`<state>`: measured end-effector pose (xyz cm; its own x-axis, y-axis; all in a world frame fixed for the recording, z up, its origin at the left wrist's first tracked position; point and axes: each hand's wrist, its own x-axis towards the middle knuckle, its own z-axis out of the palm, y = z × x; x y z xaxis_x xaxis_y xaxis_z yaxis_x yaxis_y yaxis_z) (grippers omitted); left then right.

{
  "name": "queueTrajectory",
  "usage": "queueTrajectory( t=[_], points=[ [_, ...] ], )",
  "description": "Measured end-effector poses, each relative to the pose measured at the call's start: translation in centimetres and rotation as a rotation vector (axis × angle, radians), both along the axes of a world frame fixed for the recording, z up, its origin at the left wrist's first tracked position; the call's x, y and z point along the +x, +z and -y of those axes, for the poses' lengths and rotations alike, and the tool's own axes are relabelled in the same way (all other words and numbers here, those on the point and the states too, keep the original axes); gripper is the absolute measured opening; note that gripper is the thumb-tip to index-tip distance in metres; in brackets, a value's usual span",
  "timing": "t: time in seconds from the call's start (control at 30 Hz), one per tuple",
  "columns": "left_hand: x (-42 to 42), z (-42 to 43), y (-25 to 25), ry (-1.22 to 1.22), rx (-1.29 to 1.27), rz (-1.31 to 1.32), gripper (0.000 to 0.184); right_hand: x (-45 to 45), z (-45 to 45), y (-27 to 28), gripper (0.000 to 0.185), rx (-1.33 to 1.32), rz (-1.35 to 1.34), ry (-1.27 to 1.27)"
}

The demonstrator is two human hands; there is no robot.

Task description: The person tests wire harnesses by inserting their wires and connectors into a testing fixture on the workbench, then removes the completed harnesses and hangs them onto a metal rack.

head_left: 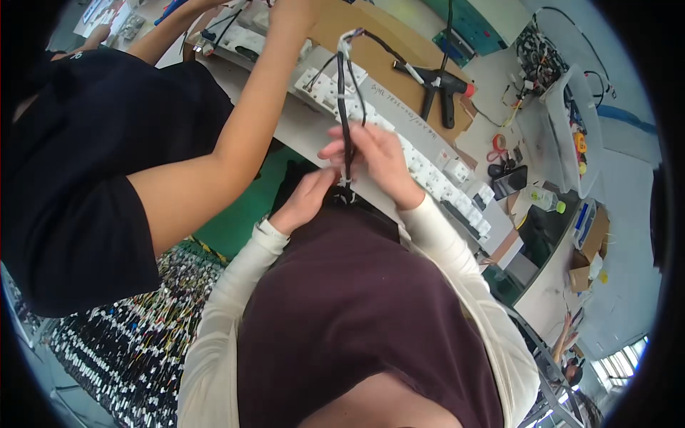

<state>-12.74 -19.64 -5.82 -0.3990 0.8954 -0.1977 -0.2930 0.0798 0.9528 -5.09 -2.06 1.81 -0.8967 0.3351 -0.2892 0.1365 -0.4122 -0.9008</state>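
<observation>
A black wire harness (342, 96) with white connectors and branching leads runs upright in front of me, from the row of white fixtures down to the table's near edge. My left hand (305, 202) has its fingers pressed together at the lower end of the harness. Higher up, my right hand (383, 158) curls its fingers round the same harness; part of the grip is hidden. Beneath the harness is a long board (410, 107) with handwriting, lined by white connector fixtures (428, 171).
A co-worker's arm (250, 135) reaches over the table at my left. Beyond the board lie a black glue gun (446, 89), red tape (497, 145), a phone (511, 181), a bottle (546, 200) and a plastic bin (564, 128). Many harnesses (135, 349) hang at lower left.
</observation>
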Motion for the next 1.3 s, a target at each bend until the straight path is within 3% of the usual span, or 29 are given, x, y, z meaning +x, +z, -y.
queueTrajectory(
  t=[0.07,0.13,0.17,0.2,0.3,0.37,0.4,0.5,0.53,0.57,0.6,0.67,0.7,0.77,0.9,0.97,1.07,1.13,1.2,1.3],
  points=[
    [0.5,2.5,-0.1,-0.074,-0.133,0.117,0.034,-1.2,-1.3,0.5,0.036,-0.048,-0.04,-0.012],
    [0.0,3.2,1.3,-0.352,-0.259,-0.044,0.039,-2.2,-1.8,1.3,0.036,-0.022,-0.089,-0.084],
    [0.7,2.9,1.7,-0.182,-0.157,-0.011,0.036,-2.2,-2.5,2.2,0.035,0.162,-0.024,-0.066],
    [0.5,2.2,3.1,-0.184,-0.161,-0.011,0.036,-2.3,-3.3,3.0,0.035,0.348,0.041,-0.046],
    [-0.6,-0.9,6.1,0.091,0.034,0.05,0.032,-3.3,-5.5,5.1,0.036,0.671,-0.05,-0.21],
    [-2.0,-4.2,9.3,0.213,0.147,0.287,0.038,-3.2,-7.1,4.7,0.06,0.412,-0.141,-0.119],
    [-2.9,-5.9,10.6,0.257,0.24,0.203,0.039,-3.4,-7.0,3.9,0.073,0.206,-0.224,-0.117],
    [-5.0,-9.5,12.2,0.26,0.367,0.114,0.039,-0.7,-4.1,2.2,0.095,-0.448,-0.158,0.248],
    [-5.0,-10.2,12.5,0.251,0.406,0.038,0.038,0.3,-2.9,0.4,0.091,-0.564,-0.267,0.437],
    [-4.7,-10.7,12.8,0.257,0.41,0.033,0.038,0.8,-2.5,1.6,0.082,-0.317,-0.091,0.584],
    [-4.3,-11.2,13.1,0.196,0.395,0.007,0.038,1.2,-2.7,2.0,0.063,-0.124,-0.24,0.738],
    [-3.9,-11.5,13.1,0.129,0.371,-0.017,0.037,2.2,-2.9,4.7,0.037,-0.148,0.098,0.602],
    [-3.7,-11.7,12.9,0.182,0.401,-0.112,0.033,2.7,-3.3,5.2,0.037,-0.148,0.092,0.592],
    [-3.1,-11.7,12.7,0.278,0.434,-0.188,0.027,3.7,-4.4,6.1,0.024,-0.176,0.042,0.341],
    [-0.8,-8.0,11.0,0.321,0.308,-0.218,0.031,3.8,-5.6,5.8,0.024,0.023,0.065,0.107],
    [-0.6,-6.3,11.0,-0.108,0.06,0.228,0.036,3.2,-5.6,5.0,0.025,0.103,0.027,0.058],
    [-1.2,-6.1,9.7,-0.306,-0.108,0.282,0.042,2.4,-6.2,3.2,0.025,0.252,0.004,0.078],
    [-1.3,-6.9,9.4,-0.331,-0.13,0.316,0.048,1.9,-6.2,3.4,0.027,0.212,0.04,0.079],
    [-1.3,-7.6,9.9,-0.412,-0.223,0.097,0.043,1.3,-6.1,4.0,0.026,0.033,0.19,0.063],
    [-1.8,-8.4,8.0,-0.441,-0.292,0.119,0.042,0.1,-5.6,4.0,0.029,-0.163,0.092,0.023]
  ],
)
